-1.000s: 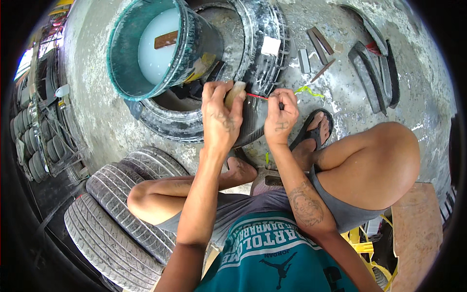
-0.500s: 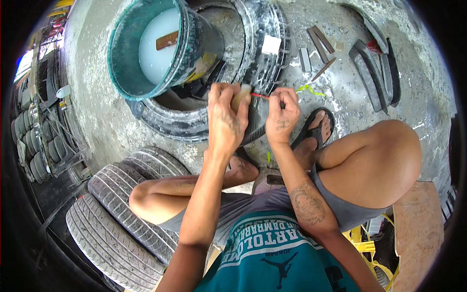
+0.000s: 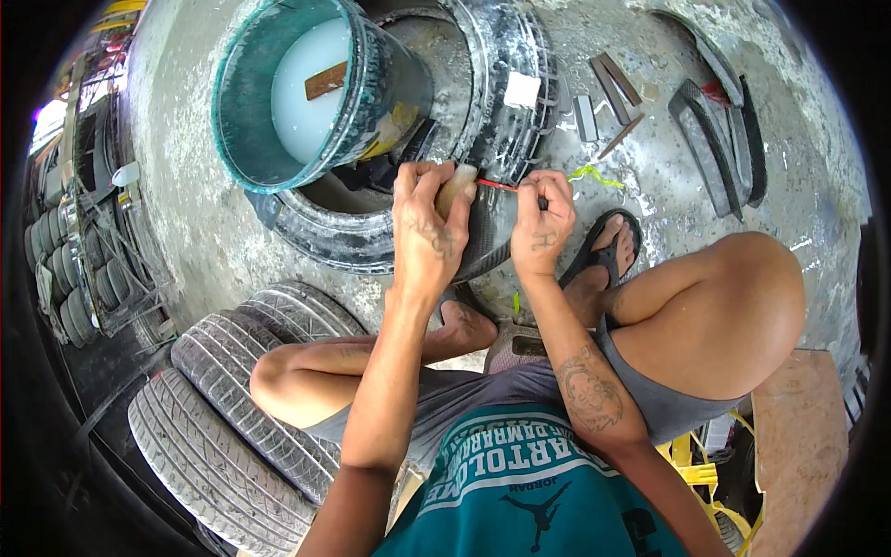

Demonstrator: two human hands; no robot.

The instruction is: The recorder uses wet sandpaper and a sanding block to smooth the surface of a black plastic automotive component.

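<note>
Both hands: While the left hand point(image 3: 429, 218) wraps thumb and fingers round a pale tan block point(image 3: 457, 190), the right hand point(image 3: 544, 218) grips one end of a thin red rod point(image 3: 498, 186) in a narrow, curled hold.
Pale tan block: it sits in the left fingers, above the near side of a black tyre point(image 3: 520, 139) lying flat and smeared white.
Red rod: it spans the gap between the hands, its left end at the block's right side; whether it touches or only passes close, I cannot tell.
Step in hand: it looks like close two-handed work, the left steadying the block, the right guiding the rod.
Next move: it seems to call for a firm left hold and small, controlled right-hand motion, with the left fingertips clear of the rod's end.
Green bucket point(image 3: 223, 139): it stands to the left of the hands, milky liquid point(image 3: 302, 125) inside, a brown bar point(image 3: 326, 82) showing in it.
White square piece point(image 3: 522, 90): it rests on the tyre, beyond the hands.
Grey bar point(image 3: 585, 118): it lies on the floor, right of the tyre.
</note>
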